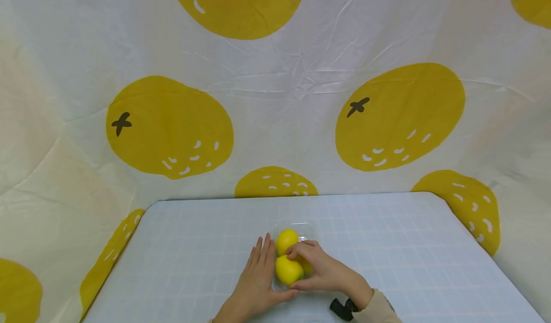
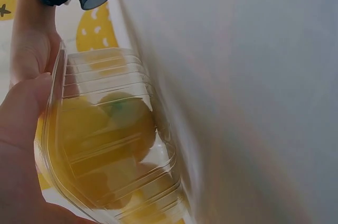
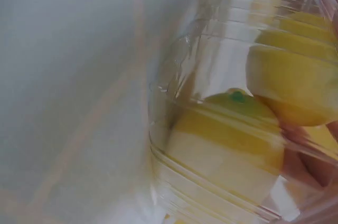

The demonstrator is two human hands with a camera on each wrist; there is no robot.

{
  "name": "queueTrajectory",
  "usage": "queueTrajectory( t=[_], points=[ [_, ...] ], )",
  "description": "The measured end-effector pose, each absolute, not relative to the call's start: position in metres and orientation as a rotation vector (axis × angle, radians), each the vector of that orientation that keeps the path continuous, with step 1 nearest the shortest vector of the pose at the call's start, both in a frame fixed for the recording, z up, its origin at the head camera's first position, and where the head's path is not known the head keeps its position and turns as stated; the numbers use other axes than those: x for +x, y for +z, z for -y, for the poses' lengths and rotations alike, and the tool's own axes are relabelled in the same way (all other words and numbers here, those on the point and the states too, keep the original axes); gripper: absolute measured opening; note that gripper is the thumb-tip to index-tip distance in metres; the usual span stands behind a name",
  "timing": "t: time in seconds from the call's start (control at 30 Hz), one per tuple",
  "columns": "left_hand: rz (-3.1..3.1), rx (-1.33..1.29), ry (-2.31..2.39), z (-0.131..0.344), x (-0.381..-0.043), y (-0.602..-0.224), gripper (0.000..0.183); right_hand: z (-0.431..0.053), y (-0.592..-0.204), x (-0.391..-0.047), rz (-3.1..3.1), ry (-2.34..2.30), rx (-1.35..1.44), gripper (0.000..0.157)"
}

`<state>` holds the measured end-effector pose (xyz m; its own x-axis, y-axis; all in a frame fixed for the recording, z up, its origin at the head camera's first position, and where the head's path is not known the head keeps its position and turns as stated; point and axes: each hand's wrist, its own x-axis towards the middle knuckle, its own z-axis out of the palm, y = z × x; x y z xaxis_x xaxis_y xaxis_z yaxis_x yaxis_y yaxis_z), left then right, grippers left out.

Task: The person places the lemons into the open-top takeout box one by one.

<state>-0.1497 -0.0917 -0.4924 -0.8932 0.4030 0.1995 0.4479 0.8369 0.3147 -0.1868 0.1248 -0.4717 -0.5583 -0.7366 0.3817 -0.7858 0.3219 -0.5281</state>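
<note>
A clear plastic container (image 1: 301, 226) with yellow lemons in it stands on the table in front of me. My left hand (image 1: 256, 277) lies along its left side, fingers straight, with the thumb at the near edge. My right hand (image 1: 325, 268) reaches over the container from the right. Its curved fingers and thumb grip the near lemon (image 1: 287, 271). Behind that sits another lemon (image 1: 286, 240), and a third is partly hidden under the right hand. Through the container wall, the right wrist view shows a lemon (image 3: 232, 145) with a green tip.
A pale blue checked cloth (image 1: 193, 246) covers the table. Close behind hangs a white curtain (image 1: 275, 122) printed with big yellow fruits. A black wrist device (image 1: 342, 308) sits by the right sleeve (image 1: 376, 308).
</note>
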Motion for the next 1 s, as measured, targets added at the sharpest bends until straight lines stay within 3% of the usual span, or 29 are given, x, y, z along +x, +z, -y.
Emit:
queueTrajectory(
  t=[0.2, 0.43, 1.0],
  points=[
    [2.881, -0.669, -0.543, 0.0916, -0.1496, -0.4919, 0.121, -0.1248, -0.4713, -0.1881, 2.481, 1.076, 1.514, 0.041],
    [2.886, -0.669, -0.54, 0.0908, -0.1502, -0.4909, 0.119, -0.1276, -0.4686, -0.1882, 2.495, 1.165, 1.538, 0.023],
    [2.954, -0.661, -0.55, 0.0905, -0.1519, -0.4895, 0.121, -0.1279, -0.47, -0.19, 2.445, 1.012, 1.601, 0.015]
  ],
)
